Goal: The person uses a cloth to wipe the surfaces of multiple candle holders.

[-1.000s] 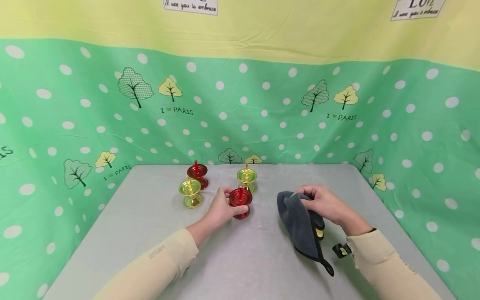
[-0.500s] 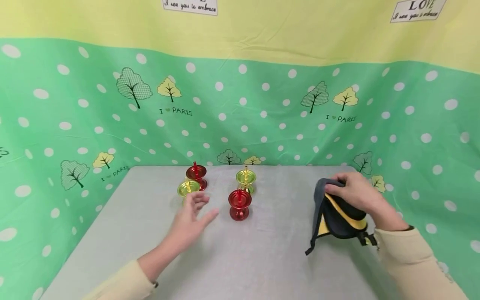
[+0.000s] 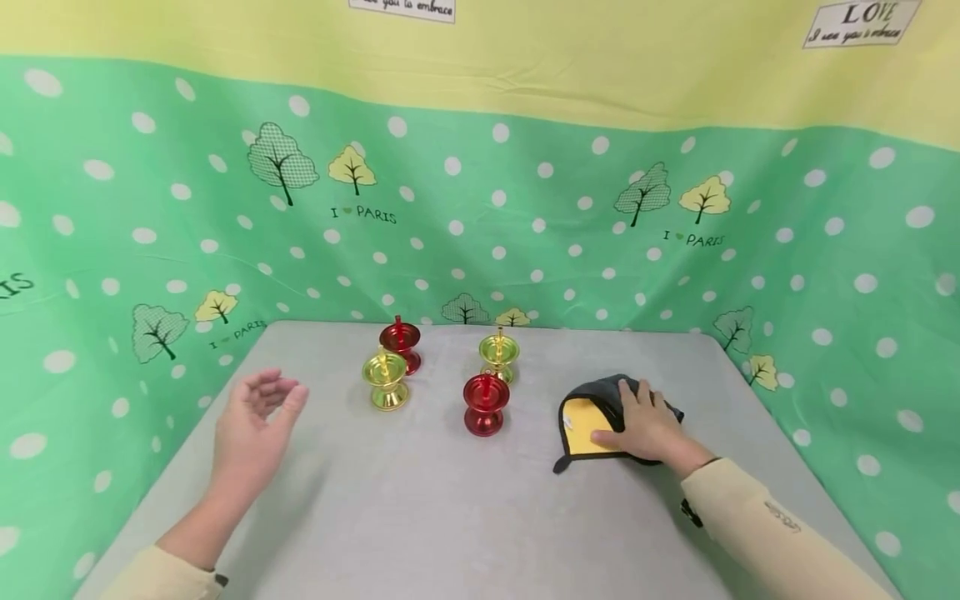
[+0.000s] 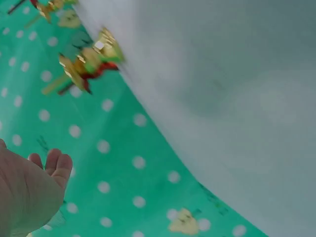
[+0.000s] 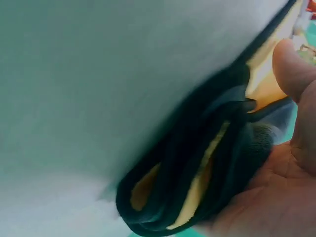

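My right hand [image 3: 643, 425] rests on a folded cloth [image 3: 587, 425], grey with a yellow side and black edging, lying on the table. Its fingers spread over the cloth's top, with the thumb on the yellow face. In the right wrist view, the cloth's folded layers [image 5: 197, 168] lie against the palm. My left hand [image 3: 253, 425] hovers at the left with relaxed fingers, holding nothing. Between the hands stand shiny stemmed candle holders with a central spike: a near red one [image 3: 485, 404], a gold one [image 3: 499, 354] behind it, another gold one [image 3: 387, 382], and a far red one [image 3: 401, 343].
A grey table [image 3: 480, 517] carries everything. A green dotted curtain [image 3: 420, 242] hangs behind it and along both sides. The near red holder stands left of the cloth.
My left hand let go of the near red holder and drew back to the left. My right hand swung the cloth right, then laid it back on the table, its fingers now spread.
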Demonstrator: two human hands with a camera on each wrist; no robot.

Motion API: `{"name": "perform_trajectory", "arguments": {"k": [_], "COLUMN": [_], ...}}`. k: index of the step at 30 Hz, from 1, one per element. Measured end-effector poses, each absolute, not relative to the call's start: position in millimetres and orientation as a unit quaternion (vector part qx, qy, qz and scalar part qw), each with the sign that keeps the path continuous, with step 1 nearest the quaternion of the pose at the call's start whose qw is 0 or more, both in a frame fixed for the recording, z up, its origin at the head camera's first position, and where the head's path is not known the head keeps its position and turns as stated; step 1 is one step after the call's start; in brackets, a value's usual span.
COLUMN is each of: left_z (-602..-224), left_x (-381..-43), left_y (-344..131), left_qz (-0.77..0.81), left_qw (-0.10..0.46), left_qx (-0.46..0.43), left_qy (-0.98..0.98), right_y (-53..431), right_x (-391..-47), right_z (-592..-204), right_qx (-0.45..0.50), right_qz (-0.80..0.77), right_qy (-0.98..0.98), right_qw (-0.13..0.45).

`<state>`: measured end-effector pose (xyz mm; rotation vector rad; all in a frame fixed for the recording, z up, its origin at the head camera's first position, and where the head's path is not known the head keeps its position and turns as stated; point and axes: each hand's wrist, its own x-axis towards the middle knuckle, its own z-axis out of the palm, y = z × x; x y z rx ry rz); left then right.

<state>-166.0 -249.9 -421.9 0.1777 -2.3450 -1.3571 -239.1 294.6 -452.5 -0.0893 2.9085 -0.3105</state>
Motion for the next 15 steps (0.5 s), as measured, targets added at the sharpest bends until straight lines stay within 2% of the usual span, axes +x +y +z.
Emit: {"name": "perform_trajectory", "arguments": {"k": [9,13,15], "left_z": [-441,-446,-448], "left_x": [-173,-174,-175], "left_y": [-293,-299,-301], "left_qz": [-0.472,-0.468,-0.465], "left_qw": [0.200,0.192,0.187], "left_qx": [0.124,0.129,0.130], "left_qy": [-0.850,-0.853,-0.856], "right_y": [296,295,296], "right_x": [-227,-230,-234], "right_z": [-442,-444,-443], "right_qx": [-0.098,-0.113,-0.103], "right_qz": [-0.022,-0.032,-0.071], "right_qy": [0.992,0.988,0.988], "right_qw": [-0.077,-0.100,-0.088]}}
